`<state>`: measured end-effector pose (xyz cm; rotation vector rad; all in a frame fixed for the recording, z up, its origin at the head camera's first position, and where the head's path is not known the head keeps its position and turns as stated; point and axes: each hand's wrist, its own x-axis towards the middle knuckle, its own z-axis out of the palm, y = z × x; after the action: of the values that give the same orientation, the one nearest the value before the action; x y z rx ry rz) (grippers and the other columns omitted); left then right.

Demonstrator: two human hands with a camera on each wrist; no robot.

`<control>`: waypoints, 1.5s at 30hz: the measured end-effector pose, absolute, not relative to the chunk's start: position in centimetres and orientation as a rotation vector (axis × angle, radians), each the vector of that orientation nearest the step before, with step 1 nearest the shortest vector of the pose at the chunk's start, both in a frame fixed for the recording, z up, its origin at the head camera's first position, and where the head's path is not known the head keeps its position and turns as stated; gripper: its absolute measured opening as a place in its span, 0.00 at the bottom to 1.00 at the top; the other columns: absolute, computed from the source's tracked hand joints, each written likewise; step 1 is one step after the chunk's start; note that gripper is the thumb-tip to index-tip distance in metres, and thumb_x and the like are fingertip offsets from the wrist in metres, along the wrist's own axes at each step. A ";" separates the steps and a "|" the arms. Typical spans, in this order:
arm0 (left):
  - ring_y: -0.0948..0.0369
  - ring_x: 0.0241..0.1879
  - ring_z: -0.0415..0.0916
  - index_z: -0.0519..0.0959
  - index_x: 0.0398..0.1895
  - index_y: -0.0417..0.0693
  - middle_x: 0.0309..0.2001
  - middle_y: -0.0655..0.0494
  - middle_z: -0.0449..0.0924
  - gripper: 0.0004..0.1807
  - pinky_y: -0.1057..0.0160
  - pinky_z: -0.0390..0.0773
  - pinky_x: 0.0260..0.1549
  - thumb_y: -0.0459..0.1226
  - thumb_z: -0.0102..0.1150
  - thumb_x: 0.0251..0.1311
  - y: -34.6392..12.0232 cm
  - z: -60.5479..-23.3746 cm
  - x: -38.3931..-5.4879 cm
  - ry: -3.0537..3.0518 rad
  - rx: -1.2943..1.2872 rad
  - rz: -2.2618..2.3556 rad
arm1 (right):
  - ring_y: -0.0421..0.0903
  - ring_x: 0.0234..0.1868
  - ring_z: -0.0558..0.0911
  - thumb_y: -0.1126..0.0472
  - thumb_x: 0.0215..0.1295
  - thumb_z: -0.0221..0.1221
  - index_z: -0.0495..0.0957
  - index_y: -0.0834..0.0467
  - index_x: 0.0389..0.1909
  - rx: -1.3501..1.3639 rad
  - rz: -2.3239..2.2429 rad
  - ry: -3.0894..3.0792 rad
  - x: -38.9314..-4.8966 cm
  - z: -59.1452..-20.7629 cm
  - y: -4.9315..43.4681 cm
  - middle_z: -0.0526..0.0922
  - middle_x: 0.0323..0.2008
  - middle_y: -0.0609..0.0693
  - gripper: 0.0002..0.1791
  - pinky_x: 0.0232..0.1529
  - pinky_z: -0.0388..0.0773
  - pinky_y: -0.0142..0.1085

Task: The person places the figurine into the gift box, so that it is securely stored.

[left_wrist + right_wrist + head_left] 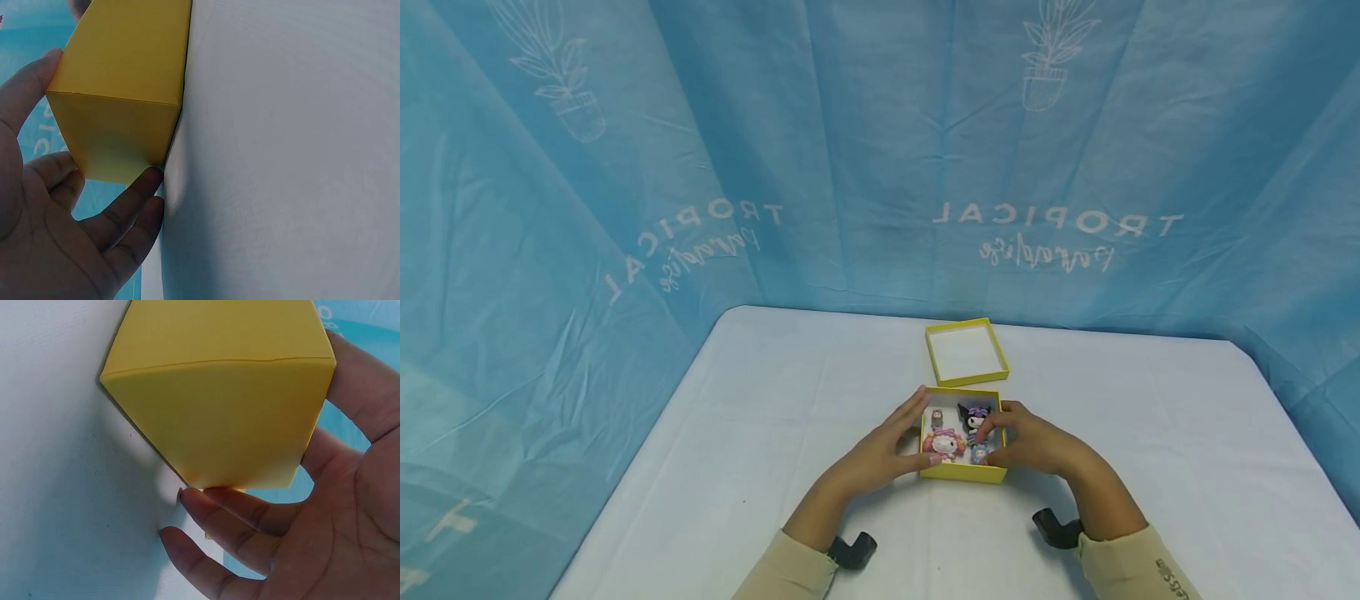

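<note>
A yellow box (964, 472) with a white inside stands on the table and holds several small figurines. In it are a pink figurine (944, 446), a small grey-brown one (937, 419), a black-and-purple one (974, 418) and a small blue one (979, 453). My left hand (880, 450) grips the box's left side, thumb at the front rim and a finger at the back corner. Over the right wall reaches my right hand (1033, 440), its thumb and index finger pinching at the blue figurine. Its other fingers rest outside, behind the box (219, 419), in the right wrist view.
Behind the box lies a yellow-rimmed lid (967, 352), its white inside facing up. A white cloth covers the table (775, 400). Blue printed curtains (880, 167) hang behind and at the sides. Black curved pieces (853, 552) sit at both wrists.
</note>
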<state>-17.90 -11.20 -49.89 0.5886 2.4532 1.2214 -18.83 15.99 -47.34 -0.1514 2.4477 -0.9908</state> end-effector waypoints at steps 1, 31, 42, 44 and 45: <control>0.53 0.83 0.38 0.46 0.82 0.72 0.81 0.79 0.35 0.51 0.37 0.51 0.77 0.62 0.64 0.61 -11.2 -49.9 -17.9 2.453 0.588 1.220 | 0.61 0.67 0.67 0.53 0.53 0.75 0.84 0.44 0.38 -0.153 -0.992 2.445 -18.8 -47.3 16.0 0.62 0.73 0.60 0.12 0.65 0.69 0.65; 0.55 0.83 0.37 0.44 0.81 0.77 0.81 0.78 0.33 0.50 0.38 0.50 0.78 0.61 0.63 0.62 -11.1 -49.7 -18.0 2.454 0.574 1.192 | 0.63 0.70 0.64 0.50 0.54 0.75 0.84 0.44 0.40 -0.195 -0.991 2.389 -19.3 -47.1 16.5 0.60 0.74 0.59 0.14 0.66 0.66 0.67; 0.56 0.83 0.38 0.44 0.81 0.77 0.83 0.71 0.35 0.50 0.38 0.51 0.77 0.60 0.64 0.62 -11.1 -49.6 -17.8 2.460 0.566 1.191 | 0.64 0.71 0.63 0.50 0.54 0.75 0.84 0.43 0.40 -0.211 -0.990 2.381 -19.5 -47.3 16.6 0.58 0.75 0.60 0.13 0.67 0.65 0.67; 0.56 0.83 0.38 0.44 0.81 0.77 0.83 0.73 0.35 0.50 0.39 0.51 0.78 0.60 0.64 0.62 -11.1 -49.6 -17.8 2.458 0.571 1.191 | 0.64 0.71 0.63 0.50 0.55 0.74 0.84 0.43 0.41 -0.217 -0.978 2.381 -19.5 -47.2 16.6 0.58 0.75 0.60 0.13 0.67 0.66 0.67; 0.56 0.83 0.38 0.44 0.81 0.77 0.82 0.74 0.35 0.50 0.39 0.51 0.78 0.60 0.64 0.62 -11.1 -49.6 -17.8 2.458 0.572 1.192 | 0.64 0.72 0.63 0.50 0.55 0.74 0.84 0.42 0.41 -0.218 -0.970 2.382 -19.5 -47.1 16.6 0.58 0.76 0.60 0.13 0.67 0.66 0.67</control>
<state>-17.79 -11.15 -49.58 0.5722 2.4583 1.1917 -19.47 16.58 -47.15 -0.2178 2.3821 -0.9704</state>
